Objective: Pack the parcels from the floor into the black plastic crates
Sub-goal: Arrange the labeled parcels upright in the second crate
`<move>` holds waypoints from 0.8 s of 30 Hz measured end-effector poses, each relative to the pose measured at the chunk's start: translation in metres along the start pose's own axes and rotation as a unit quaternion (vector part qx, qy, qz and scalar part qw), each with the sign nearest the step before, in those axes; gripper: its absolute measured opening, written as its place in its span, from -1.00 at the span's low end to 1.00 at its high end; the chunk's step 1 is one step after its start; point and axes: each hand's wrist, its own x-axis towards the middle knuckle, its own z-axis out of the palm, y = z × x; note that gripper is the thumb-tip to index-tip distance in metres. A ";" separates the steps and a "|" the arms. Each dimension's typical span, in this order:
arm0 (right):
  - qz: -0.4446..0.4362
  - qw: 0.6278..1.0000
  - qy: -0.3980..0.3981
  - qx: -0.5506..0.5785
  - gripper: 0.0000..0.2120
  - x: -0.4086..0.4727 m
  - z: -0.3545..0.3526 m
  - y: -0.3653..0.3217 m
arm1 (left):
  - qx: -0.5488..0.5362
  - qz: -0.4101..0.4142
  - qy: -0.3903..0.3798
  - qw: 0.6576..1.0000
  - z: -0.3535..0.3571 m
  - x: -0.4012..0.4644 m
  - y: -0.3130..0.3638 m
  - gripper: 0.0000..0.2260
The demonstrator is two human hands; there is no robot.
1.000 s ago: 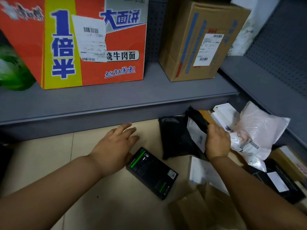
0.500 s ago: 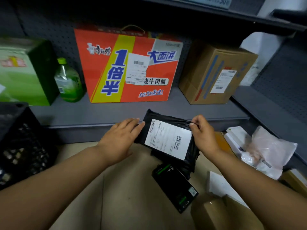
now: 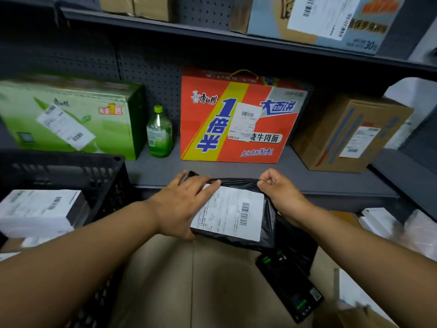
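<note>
I hold a black plastic mailer parcel (image 3: 238, 216) with a white barcode label up in front of me, above the floor. My left hand (image 3: 182, 204) grips its left edge, fingers across the top and thumb underneath. My right hand (image 3: 279, 192) pinches its upper right corner. At the left stands a black plastic crate (image 3: 104, 176) with a white boxed parcel (image 3: 40, 209) in it. On the floor below lie a black box with green print (image 3: 293, 287) and another black bag (image 3: 298, 240).
A grey shelf (image 3: 260, 171) runs behind, carrying a green carton (image 3: 71, 117), a green bottle (image 3: 159, 133), an orange noodle box (image 3: 238, 119) and a brown carton (image 3: 347, 133). White and pale parcels (image 3: 383, 223) lie at right on the beige tiled floor (image 3: 189, 280).
The black mailer came off the floor pile in my right hand, and my left hand joined to hold it. My view rose, bringing the crate at the left into sight.
</note>
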 end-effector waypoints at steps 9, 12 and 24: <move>-0.243 0.899 0.029 -0.362 -0.54 -0.015 0.023 -0.022 | -0.050 -0.024 0.034 0.998 -0.003 -0.028 -0.013 0.02; -0.312 0.832 -0.061 -0.454 -0.25 -0.027 0.047 -0.032 | -0.055 -0.051 0.043 0.996 -0.005 -0.037 -0.029 0.00; -0.390 0.696 -0.018 -0.603 0.10 -0.002 0.137 -0.103 | -0.001 -0.147 0.104 0.984 -0.045 -0.109 -0.110 -0.02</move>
